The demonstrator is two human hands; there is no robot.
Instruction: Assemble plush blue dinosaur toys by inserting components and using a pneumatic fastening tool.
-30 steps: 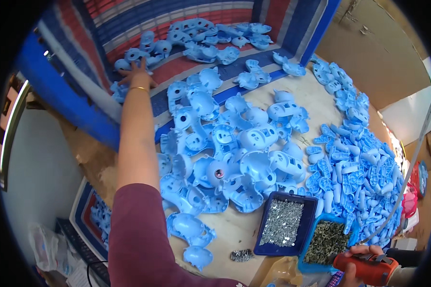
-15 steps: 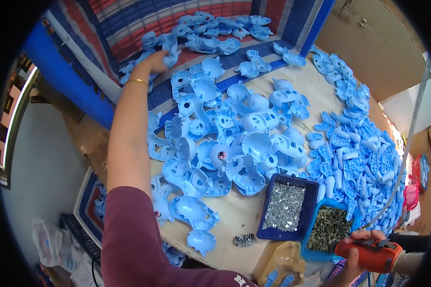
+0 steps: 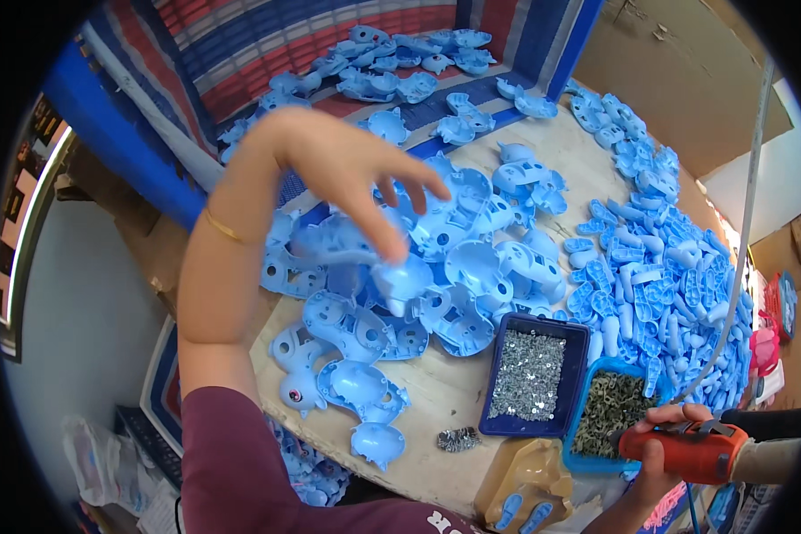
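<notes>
My left hand [image 3: 351, 182] hangs blurred over a heap of light-blue plastic shell halves [image 3: 472, 267], its fingers spread apart. A smeared blue shell [image 3: 402, 280] lies just below the thumb tip; I see no grip on it. At the lower right my right hand [image 3: 657, 472] is wrapped around a red-orange power screwdriver [image 3: 690, 452]. The tool's tip points left, over the rim of a light-blue tray [image 3: 587, 465] of dark metal pieces. Beside it stands a dark-blue tray [image 3: 489, 423] of small silver screws. A tan mould-like holder [image 3: 521, 472] with two small blue parts sits at the front edge.
Small blue limb-like parts [image 3: 659, 285] are piled at the right. More shells [image 3: 400, 67] lie in a blue-framed striped bin [image 3: 285, 44] at the back. A small cluster of metal bits [image 3: 458, 439] rests on the table [image 3: 329, 436]. A pale cord or tube [image 3: 752, 196] hangs at the right.
My left hand has left the bin at the back left, where it was on a blue shell, and come right and nearer over the heap. My right hand stays on the screwdriver.
</notes>
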